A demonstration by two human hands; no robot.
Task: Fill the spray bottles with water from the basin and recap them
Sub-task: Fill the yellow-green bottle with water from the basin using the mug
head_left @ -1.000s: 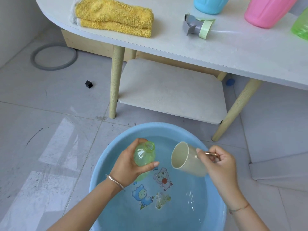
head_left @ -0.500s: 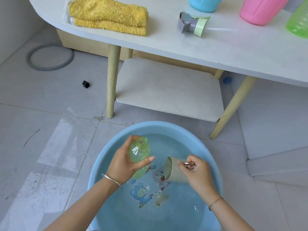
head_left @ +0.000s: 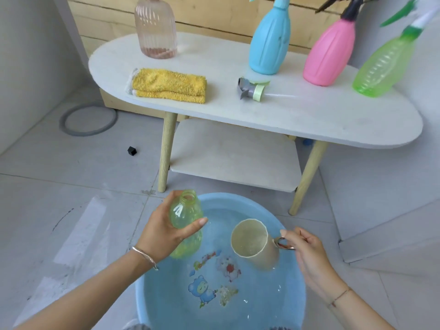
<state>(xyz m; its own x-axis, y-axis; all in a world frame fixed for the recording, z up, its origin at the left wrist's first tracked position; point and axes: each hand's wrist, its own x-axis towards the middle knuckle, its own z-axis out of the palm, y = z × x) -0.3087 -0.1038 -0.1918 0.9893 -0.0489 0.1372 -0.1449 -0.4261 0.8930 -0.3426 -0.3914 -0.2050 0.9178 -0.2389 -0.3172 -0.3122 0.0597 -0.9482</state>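
My left hand (head_left: 162, 232) grips an uncapped yellow-green bottle (head_left: 184, 215), tilted over the left rim of the blue basin (head_left: 295, 296), which holds water. My right hand (head_left: 309, 253) holds a beige cup (head_left: 256, 244) by its metal ring handle, mouth turned toward the bottle, just above the water. On the white table lies the loose grey-and-green spray cap (head_left: 251, 90). Behind it stand a blue spray bottle (head_left: 270, 44), a pink spray bottle (head_left: 329, 51) and a green spray bottle (head_left: 383, 65), each with a sprayer on top.
The oval white table (head_left: 309, 120) with a lower shelf stands just beyond the basin. A folded yellow towel (head_left: 170, 85) and a ribbed pink glass bottle (head_left: 156, 29) sit on its left part. A grey ring (head_left: 88, 120) and a small black cube (head_left: 132, 151) lie on the floor.
The cup dipped into the water and has come back up beside the bottle. My head tilted up, bringing the whole table top and its bottles into view.
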